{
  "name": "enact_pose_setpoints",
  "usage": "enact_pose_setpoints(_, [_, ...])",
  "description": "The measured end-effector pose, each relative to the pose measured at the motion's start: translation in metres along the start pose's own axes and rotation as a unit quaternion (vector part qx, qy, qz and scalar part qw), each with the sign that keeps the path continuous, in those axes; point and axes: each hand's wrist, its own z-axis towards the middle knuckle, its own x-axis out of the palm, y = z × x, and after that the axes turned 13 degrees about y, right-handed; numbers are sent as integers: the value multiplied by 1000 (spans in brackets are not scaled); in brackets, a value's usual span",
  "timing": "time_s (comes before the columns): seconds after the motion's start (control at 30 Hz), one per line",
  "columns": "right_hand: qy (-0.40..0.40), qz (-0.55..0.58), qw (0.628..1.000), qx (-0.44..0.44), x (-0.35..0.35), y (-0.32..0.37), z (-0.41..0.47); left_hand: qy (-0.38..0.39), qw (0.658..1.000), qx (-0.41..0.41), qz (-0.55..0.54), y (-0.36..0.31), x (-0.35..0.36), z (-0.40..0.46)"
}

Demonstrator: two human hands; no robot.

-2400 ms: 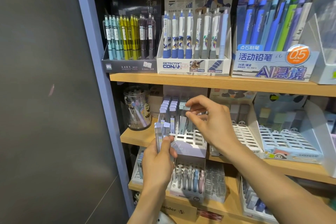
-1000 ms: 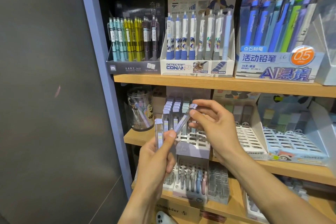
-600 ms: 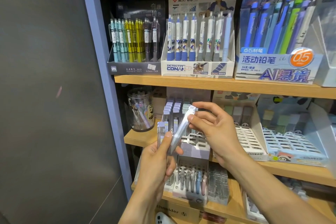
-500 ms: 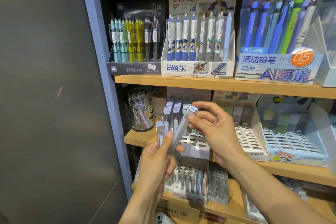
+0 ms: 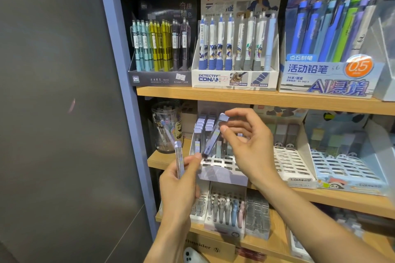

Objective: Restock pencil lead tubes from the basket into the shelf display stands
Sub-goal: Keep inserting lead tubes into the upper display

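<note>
A: What does each hand hold?

B: The right hand (image 5: 249, 143) pinches one lead tube (image 5: 212, 136) between thumb and forefinger near its capped top; the other fingers are loosely spread. The tube is tilted, cap up and to the right, its lower end just beside the left thumb tip.

A: And the left hand (image 5: 181, 186)?

B: Its fingers and thumb curl round a second lead tube (image 5: 179, 160), held upright, cap uppermost.

A: Where is the display stand (image 5: 222, 174)?

B: On the middle shelf (image 5: 158, 159), directly behind both hands. Its rear slots hold rows of upright tubes (image 5: 203, 130); its front grid slots are open. The tilted tube hangs above that grid, apart from it.

A: What surrounds the stand?

B: A clear jar (image 5: 167, 126) to its left, a white slotted stand (image 5: 292, 164) to its right, and boxes of mechanical pencils (image 5: 234, 45) on the shelf above.
</note>
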Motion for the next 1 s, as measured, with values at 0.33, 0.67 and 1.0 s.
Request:
enact_pose_setpoints(0.33, [15, -134, 990, -43, 1, -22, -3, -3, 998, -58, -34, 1, -5, 1])
enact_pose_setpoints(0.67, [101, -264, 953, -105, 9, -27, 8, 46, 999, -5, -26, 0, 0, 0])
enact_pose_setpoints(1.0, [114, -324, 935, -83, 5, -30, 1, 69, 995, 66, -26, -3, -2, -4])
